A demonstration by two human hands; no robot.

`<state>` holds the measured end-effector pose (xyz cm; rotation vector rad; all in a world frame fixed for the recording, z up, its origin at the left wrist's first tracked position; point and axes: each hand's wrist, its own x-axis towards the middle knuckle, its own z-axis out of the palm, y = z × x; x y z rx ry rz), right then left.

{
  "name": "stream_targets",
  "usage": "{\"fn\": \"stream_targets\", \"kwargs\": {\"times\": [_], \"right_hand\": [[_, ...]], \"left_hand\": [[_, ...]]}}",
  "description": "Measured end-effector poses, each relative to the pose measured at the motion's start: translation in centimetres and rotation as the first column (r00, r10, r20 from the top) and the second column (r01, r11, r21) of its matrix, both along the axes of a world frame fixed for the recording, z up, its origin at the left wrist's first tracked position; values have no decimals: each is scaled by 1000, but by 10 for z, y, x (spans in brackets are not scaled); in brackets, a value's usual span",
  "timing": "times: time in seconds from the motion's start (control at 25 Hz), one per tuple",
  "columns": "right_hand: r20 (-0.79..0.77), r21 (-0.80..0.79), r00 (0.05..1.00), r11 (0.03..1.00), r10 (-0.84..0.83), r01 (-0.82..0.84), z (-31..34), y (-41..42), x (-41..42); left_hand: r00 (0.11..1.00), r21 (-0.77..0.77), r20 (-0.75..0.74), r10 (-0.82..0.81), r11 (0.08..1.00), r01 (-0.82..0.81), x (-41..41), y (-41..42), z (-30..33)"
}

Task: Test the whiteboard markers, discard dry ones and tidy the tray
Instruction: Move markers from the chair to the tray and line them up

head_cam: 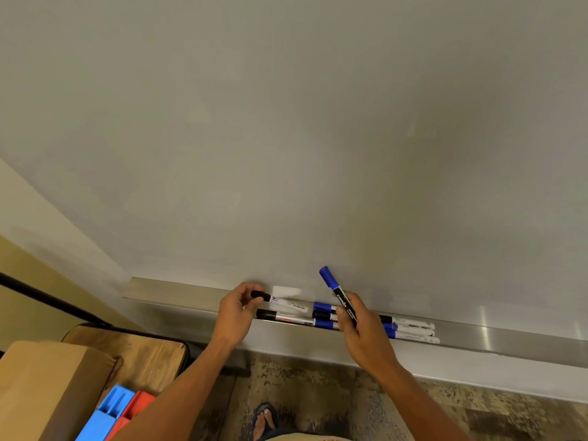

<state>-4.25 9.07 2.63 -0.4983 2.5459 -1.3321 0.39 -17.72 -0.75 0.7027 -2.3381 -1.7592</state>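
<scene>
Gripping: right hand round blue-capped marker; left hand pinching black-capped marker; metal tray.

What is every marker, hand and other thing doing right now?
Left hand: pinches the cap end of a black-capped marker.
Black-capped marker: capped, lying in the tray.
Right hand: grips a blue-capped marker.
Blue-capped marker: capped, lifted above the tray, cap pointing up.
Other markers: capped, lying loose in the tray.
Tray: holds markers, untidy.
Whiteboard: no marks visible.
</scene>
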Motion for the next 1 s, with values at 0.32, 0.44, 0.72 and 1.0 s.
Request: {"fn": "stream_targets", "kwargs": {"times": [0.32,0.44,0.72,1.0], "right_hand": [[14,54,999,998,-37,37,-7,-1,1],[-7,64,999,997,-43,43,-9,0,2],[-56,44,997,997,-54,56,-12,2,3],[-45,66,997,995,-67,70,-17,4,0]], "left_hand": [[993,-62,114,-25,998,32,-2,-12,-16],[987,-59,142,-70,995,79,-4,-11,-22],[976,-130,141,-167,974,185,-11,-7,-33],[963,-190,157,-220,950,248,-12,-11,-43]]}}
